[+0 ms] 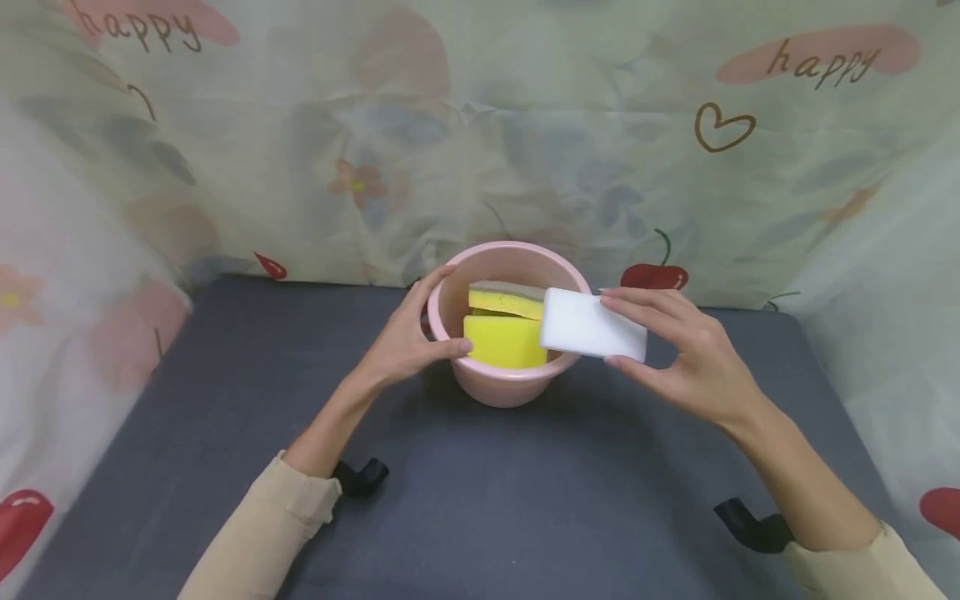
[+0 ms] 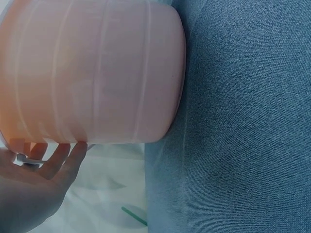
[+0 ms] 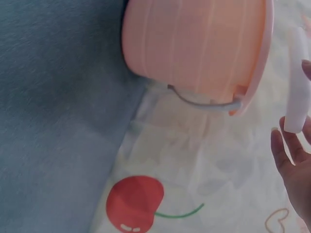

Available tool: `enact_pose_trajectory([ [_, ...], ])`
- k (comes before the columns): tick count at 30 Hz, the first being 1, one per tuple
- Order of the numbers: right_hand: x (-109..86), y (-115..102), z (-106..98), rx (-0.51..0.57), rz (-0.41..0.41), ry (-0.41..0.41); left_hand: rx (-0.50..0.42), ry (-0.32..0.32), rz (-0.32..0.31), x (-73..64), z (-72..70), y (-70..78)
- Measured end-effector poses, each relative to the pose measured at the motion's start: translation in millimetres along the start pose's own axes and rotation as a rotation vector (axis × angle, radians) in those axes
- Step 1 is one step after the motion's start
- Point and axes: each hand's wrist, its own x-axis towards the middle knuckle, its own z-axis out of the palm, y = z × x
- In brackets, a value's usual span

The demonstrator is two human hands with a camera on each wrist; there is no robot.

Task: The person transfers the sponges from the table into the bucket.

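Note:
A pink bucket (image 1: 504,390) stands upright on the dark table, with yellow sponges inside. One bright yellow sponge (image 1: 504,342) leans at the front; behind it lies a yellow sponge with a greyish top (image 1: 507,297). My left hand (image 1: 401,337) grips the bucket's left side, thumb over the rim; in the left wrist view several fingers touch the outer wall. Pinched between the thumb and fingers of my right hand (image 1: 686,354) is a white sponge block (image 1: 588,325), held over the bucket's right rim. In the right wrist view this block (image 3: 297,87) is apart from the bucket.
A patterned cloth (image 1: 465,150) hangs behind the table and down both sides. The bucket stands near the back edge of the dark tabletop (image 1: 540,500). Its thin handle (image 3: 204,104) hangs by the wall in the right wrist view. Black straps show at both wrists.

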Motion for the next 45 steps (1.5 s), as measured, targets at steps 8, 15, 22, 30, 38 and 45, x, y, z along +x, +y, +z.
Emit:
enact_pose_trajectory([
  [8,21.1,-1.9,17.6,0.023,-0.015,-0.013,0.017,0.008,-0.006,-2.3,-0.5,-1.2],
  [15,32.5,-0.1,31.0,0.027,0.002,-0.052,0.02,0.007,0.001,-2.0,0.6,-1.1],
  [22,42.2,-2.8,42.8,0.08,-0.002,-0.085,0.016,0.002,0.003,-2.4,-0.8,0.6],
  [30,50.2,-4.4,57.9,0.116,0.001,-0.13,-0.009,-0.006,0.028,-2.6,-2.8,-0.2],
  [38,51.0,-3.3,61.9,0.098,-0.009,-0.147,-0.013,-0.013,0.053,-1.5,-2.8,-0.8],
  [45,50.6,-3.2,63.0,0.096,-0.011,-0.145,-0.021,-0.027,0.035,-2.1,-3.3,0.9],
])
